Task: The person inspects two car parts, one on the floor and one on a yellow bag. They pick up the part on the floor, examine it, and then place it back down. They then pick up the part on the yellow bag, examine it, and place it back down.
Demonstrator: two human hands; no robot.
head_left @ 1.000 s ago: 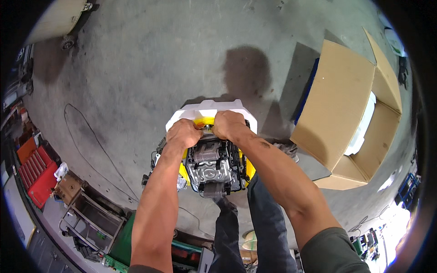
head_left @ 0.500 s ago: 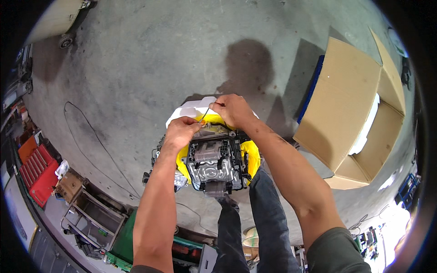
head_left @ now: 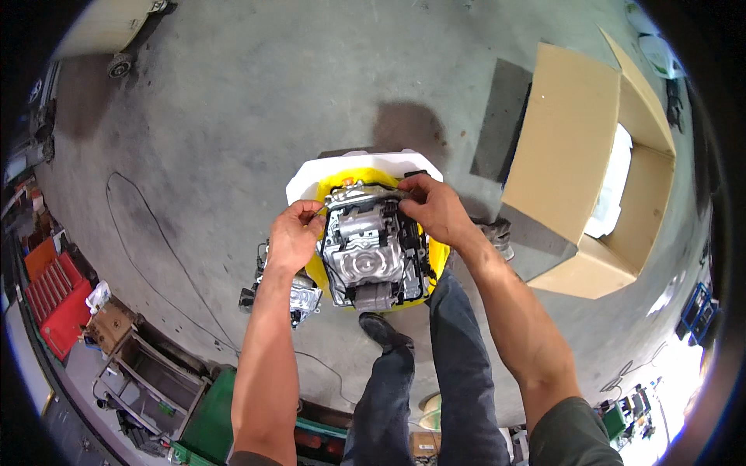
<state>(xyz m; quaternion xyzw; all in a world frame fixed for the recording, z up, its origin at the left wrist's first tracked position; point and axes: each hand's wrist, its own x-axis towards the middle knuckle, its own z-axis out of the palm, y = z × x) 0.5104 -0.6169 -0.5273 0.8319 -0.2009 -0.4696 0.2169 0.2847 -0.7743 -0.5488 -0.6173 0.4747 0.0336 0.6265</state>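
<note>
And here the metal unit (head_left: 365,264) is sitting in its yellow liner (head_left: 440,260), its far end lying toward the far edge of the white tray (head_left: 307,182). The left hand (head_left: 294,237) is working at the unit's far-left corner, thumb and forefinger drawn almost together; whether they're gripping anything, I cannot tell. Across at the far-right corner, the right hand (head_left: 437,208) is holding thumb and forefinger slightly parted at the end of the silver crosspiece (head_left: 359,196), and a firm hold isn't clearly showing. The step in hand is looking like two-handed fingertip work along that far end; the next move, I'd judge, is calling for light, even handling at both corners. A second assembly (head_left: 305,299) is lying just beside the liner's left edge, and a cardboard box (head_left: 563,147) is standing off to the right. No brand, label or writing is showing legibly on any of them.
</note>
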